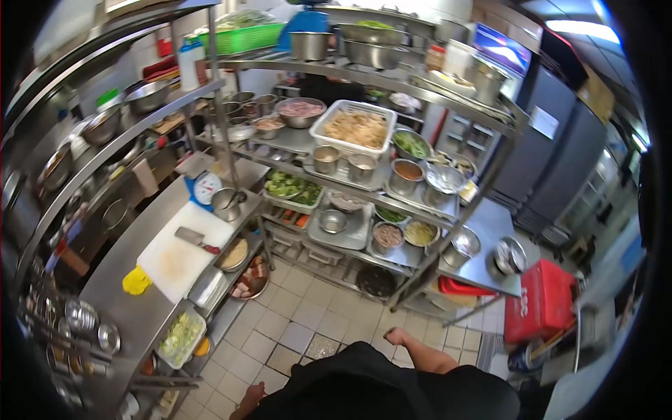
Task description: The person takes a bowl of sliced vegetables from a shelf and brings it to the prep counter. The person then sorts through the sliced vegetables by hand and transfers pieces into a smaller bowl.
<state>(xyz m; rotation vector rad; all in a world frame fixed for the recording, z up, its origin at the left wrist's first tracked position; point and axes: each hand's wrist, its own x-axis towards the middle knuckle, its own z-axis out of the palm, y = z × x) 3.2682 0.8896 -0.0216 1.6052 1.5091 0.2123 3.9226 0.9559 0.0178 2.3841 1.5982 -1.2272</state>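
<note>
My left hand [250, 400] hangs low over the tiled floor at the bottom of the view, its fingers loosely curled and nothing seen in them. Out in front of my body, my right hand [397, 337] is closed, also with nothing visible in it. Neither touches anything. On the steel counter to the left lies a white cutting board [164, 269] with a cleaver [189, 236] on it. A yellow cloth [137, 281] sits at the board's edge. A tray of chopped greens [182, 337] is on the counter side nearest my left hand.
Ahead stands a steel shelf rack [392, 294] holding bowls, pots and a white basket [319, 131] of food. A blue scale [204, 189] is beyond the board. A bowl of meat [250, 283] sits low beside the walkway. On the right is a red box [535, 301].
</note>
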